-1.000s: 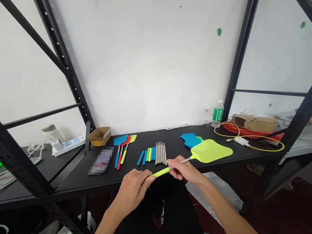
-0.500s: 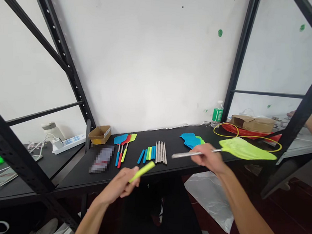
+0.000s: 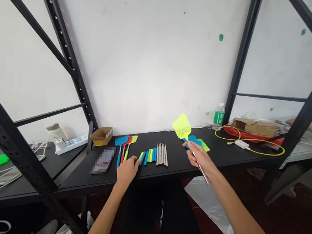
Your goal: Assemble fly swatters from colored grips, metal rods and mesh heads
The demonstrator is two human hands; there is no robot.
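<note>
A person's right hand (image 3: 197, 156) closed around the metal rod (image 3: 201, 167) of a yellow-green swatter head (image 3: 182, 127), raised above the black table (image 3: 174, 157) with no grip on the rod's near end. The left hand (image 3: 127, 170), fingers loosely curled, rested on the table at a yellow-green grip (image 3: 141, 155) beside the row of loose grips (image 3: 149, 155). Left of that row lay three complete swatters (image 3: 124, 147); right of it, bare rods (image 3: 161, 154) and loose heads (image 3: 197, 142), by appearance work not yet finished.

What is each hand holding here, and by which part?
The right hand grips the yellow fly swatter by its metal rod, just below the head. The left hand touches a yellow-green handle sleeve on the table.
</note>
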